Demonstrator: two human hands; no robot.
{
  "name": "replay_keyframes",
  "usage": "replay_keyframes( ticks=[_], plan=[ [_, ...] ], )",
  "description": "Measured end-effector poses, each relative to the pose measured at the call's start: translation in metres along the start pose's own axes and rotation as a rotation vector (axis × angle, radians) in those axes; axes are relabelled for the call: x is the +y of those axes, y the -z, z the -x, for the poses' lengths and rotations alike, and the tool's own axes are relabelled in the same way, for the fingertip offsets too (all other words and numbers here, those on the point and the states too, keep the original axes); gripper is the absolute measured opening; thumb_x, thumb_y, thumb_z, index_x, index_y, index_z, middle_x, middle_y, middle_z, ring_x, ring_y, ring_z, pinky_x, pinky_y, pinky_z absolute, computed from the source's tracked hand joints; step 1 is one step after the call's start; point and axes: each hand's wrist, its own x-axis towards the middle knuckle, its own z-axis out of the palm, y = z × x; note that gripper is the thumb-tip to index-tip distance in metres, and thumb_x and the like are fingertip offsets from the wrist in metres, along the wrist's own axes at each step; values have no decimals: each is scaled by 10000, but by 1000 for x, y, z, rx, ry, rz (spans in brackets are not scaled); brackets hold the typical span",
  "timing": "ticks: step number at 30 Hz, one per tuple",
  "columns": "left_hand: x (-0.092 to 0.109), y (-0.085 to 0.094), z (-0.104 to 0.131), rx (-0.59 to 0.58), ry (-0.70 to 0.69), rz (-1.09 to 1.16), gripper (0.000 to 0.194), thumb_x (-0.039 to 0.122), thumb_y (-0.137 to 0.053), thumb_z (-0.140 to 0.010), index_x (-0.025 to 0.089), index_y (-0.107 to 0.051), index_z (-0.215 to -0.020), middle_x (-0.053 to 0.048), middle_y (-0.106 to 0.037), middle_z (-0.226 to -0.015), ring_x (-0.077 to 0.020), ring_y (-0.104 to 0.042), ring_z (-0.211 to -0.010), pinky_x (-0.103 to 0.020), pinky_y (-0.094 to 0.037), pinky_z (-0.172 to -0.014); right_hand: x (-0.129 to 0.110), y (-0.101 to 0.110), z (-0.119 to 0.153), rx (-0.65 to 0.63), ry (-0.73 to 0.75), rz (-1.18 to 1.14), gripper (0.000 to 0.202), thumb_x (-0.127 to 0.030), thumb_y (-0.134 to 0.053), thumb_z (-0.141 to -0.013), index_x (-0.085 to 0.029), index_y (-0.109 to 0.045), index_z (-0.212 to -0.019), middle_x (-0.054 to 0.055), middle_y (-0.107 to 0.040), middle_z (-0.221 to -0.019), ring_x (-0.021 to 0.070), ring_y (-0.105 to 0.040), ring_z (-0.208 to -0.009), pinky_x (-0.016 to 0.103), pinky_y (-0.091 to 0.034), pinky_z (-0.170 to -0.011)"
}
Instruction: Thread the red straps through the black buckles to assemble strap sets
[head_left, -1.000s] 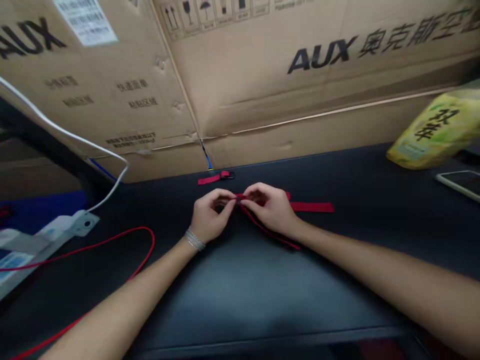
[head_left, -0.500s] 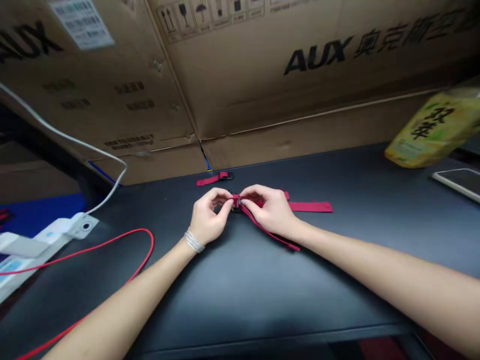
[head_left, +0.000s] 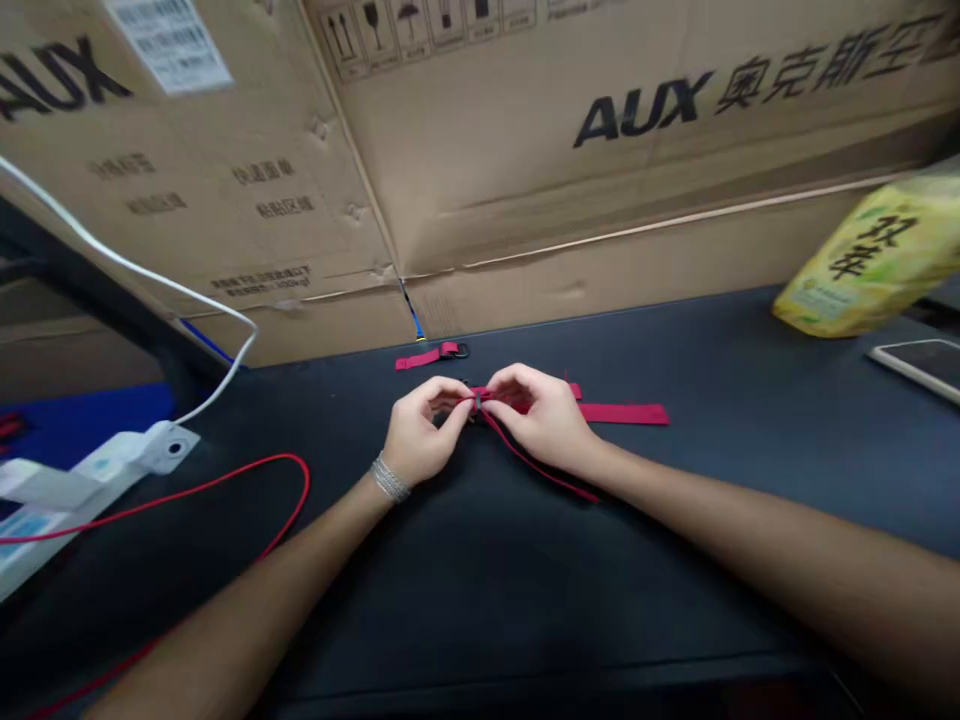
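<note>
My left hand pinches the red webbing strap between thumb and fingertips, at a small dark buckle. From the other side, my right hand pinches the strap close against the same buckle. The strap's narrow tail trails down to the right under my right hand. Another flat red strap piece sticks out to the right behind that hand. Exactly how the webbing threads through the buckle is hidden by my fingers. Beyond my hands lies a short red strap with a dark ring.
Cardboard boxes stand along the back of the black table. At right are a yellow drink bottle and a phone. On the left lie a white power strip, a red cable and a white cable.
Both hands stay almost in place at the buckle. The strap between the fingertips has shifted slightly, and its tail now shows more edge-on.
</note>
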Motion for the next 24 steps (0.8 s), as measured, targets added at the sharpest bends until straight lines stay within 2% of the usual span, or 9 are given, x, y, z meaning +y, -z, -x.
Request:
replay_keyframes(
  ticks=[7,12,18,24],
  plan=[
    [0,0,1,-9,-3,-16,106,237,-608,-783,153,-605,-848,-35,-654,-787,-139,-647,-705,-259,-543,-705,-1,0,2,-10,-14,-9,48,-169,-592,-773,-172,-589,-821,13,-648,-758,137,-607,-671,253,-487,-625],
    [-1,0,1,25,7,-51,106,242,-600,-791,153,-598,-850,-38,-650,-793,-140,-644,-704,-263,-540,-705,-4,0,2,-20,30,36,57,-156,-560,-789,-175,-598,-826,17,-656,-773,142,-612,-701,255,-481,-649],
    [-3,1,-1,13,21,-35,90,244,-585,-800,165,-584,-842,-32,-640,-775,-146,-646,-702,-271,-545,-705,-6,2,1,-40,48,67,89,-130,-532,-799,-178,-596,-840,20,-658,-782,144,-614,-715,263,-480,-674],
    [-2,0,-1,5,15,9,97,237,-601,-783,162,-580,-841,-30,-637,-782,-139,-643,-701,-266,-546,-706,-3,1,1,-42,25,28,60,-167,-553,-805,-177,-579,-858,16,-640,-790,135,-601,-690,252,-483,-641]
  ],
)
